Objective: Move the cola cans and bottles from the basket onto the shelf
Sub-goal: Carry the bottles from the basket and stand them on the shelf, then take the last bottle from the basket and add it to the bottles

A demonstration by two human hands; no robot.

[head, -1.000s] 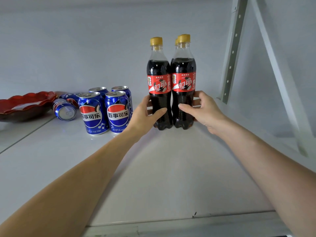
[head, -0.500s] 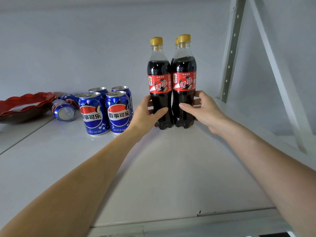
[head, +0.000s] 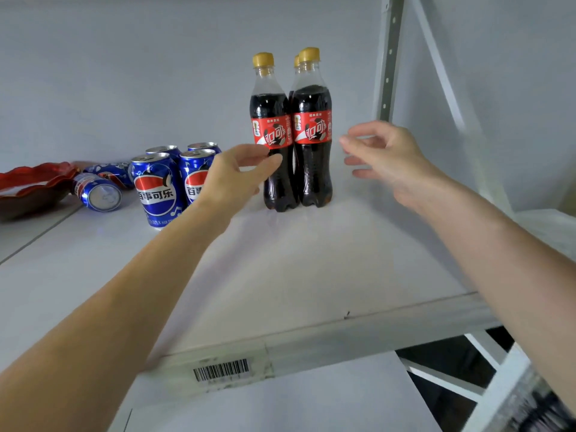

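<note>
Cola bottles (head: 293,132) upright on the white shelf (head: 280,275), right of the blue cans (head: 174,179).

We see both grips loose and holding nothing: left hand (head: 237,179) before the left bottle, right hand (head: 386,157) just right of the pair.

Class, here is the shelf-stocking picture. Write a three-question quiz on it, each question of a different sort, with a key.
1. True or false: the right hand is gripping a cola bottle.
2. Which blue cans lie on their side? A) those nearest the red dish B) those nearest the bottles C) none
3. Fill in: the bottle caps are ____ in colour.

Key: 1. False; it is open beside the bottles, apart from them, as is the left hand. 2. A. 3. Yellow.
</note>
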